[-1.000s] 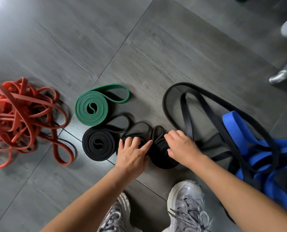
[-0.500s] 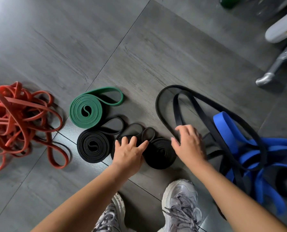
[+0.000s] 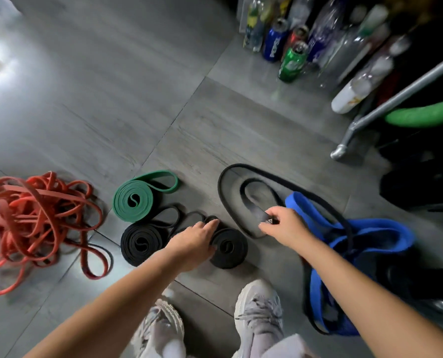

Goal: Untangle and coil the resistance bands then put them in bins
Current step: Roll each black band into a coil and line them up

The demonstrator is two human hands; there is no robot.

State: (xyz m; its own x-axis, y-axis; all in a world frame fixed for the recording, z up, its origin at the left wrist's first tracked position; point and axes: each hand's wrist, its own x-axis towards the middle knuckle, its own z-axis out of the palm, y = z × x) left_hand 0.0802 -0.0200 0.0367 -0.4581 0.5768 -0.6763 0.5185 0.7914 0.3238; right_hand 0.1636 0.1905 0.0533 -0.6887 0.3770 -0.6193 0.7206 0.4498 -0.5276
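Right hand (image 3: 286, 226) pinches a loose black band (image 3: 256, 210), likely limp, stretchy, best gripped mid-strap; left hand (image 3: 195, 237) flat on rolled bands (image 3: 229, 248)

The grey tiled floor (image 3: 86, 99) bears a green coil (image 3: 132, 201). Left of that coil sprawls a red tangle (image 3: 34, 215). Just below it are black coils (image 3: 140, 244), to its right a loose black band (image 3: 255, 211) and blue bands (image 3: 370, 228), and far up-right cans and bottles (image 3: 291, 62).
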